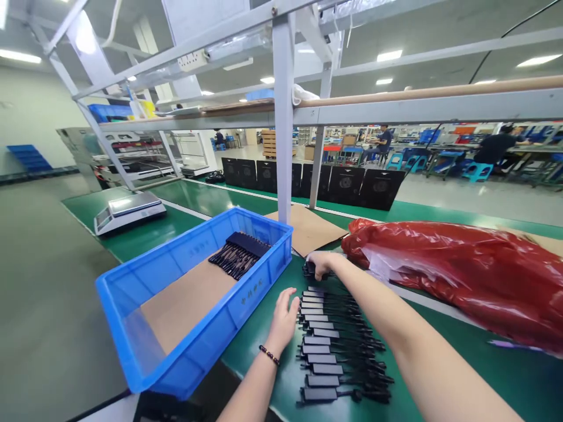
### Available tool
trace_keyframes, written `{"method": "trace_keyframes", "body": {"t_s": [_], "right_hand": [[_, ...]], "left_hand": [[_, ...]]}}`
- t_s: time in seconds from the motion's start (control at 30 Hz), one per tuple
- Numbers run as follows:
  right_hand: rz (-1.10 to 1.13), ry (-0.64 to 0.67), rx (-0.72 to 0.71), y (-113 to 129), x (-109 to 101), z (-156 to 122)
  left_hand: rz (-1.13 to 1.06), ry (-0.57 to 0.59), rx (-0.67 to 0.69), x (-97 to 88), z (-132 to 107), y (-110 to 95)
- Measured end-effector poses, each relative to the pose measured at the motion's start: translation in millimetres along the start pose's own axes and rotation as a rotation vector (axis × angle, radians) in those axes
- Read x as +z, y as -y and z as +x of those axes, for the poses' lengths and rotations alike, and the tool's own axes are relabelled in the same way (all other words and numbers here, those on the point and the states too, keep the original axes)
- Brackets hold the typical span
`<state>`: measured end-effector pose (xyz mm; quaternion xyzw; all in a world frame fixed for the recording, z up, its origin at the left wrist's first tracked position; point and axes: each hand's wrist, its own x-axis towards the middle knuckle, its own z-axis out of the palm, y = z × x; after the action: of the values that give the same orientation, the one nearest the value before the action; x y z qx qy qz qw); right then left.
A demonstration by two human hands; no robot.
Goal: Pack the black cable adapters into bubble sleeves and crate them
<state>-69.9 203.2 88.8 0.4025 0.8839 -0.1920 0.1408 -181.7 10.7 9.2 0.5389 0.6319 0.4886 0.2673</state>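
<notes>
Shows a white scale (132,208) on the left of a green bench (202,194), black panels (345,184) standing in a row toward its back, a red plastic bag (457,272) lying at right, a cardboard sheet (314,227) beside a metal post (284,117), and, farther back, people (495,146) seated near turquoise stools (477,172).

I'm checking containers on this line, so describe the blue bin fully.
The blue bin is a long, open-topped rectangular box, plastic by its look, with a raised rim and dark characters on its right-hand long wall. It sits upright, slantwise on the green table, its near end reaching past the table edge; what supports that end is unclear. Brown cardboard covers much of its floor, and black parts lie grouped toward the far end.
</notes>
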Motion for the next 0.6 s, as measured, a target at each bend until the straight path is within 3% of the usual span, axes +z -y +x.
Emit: {"method": "trace_keyframes", "body": {"t_s": [0.17, 0.3, 0.47, 0.6], "right_hand": [[0.092, -0.036, 0.009, -4.0, 23.1, 7.9], [0.284, -0.114, -0.01, -13.0, 36.1, -3.7], [0.577, -0.511, 0.048, -25.1, 57.1, -46.7], [0.832, -0.757, 0.124, -19.6, 98.1, -77.1]], "left_hand": [[-0.093, -0.015, -0.131, 10.6, 6.1, 8.4], [-0.171, -0.049, -0.122, 24.8, 41.2, 14.5], [-0.236, -0.025, -0.099, 53.4, 90.4, 12.0], [-0.298, -0.029, -0.108, 65.1, 99.1, 8.0]]}}
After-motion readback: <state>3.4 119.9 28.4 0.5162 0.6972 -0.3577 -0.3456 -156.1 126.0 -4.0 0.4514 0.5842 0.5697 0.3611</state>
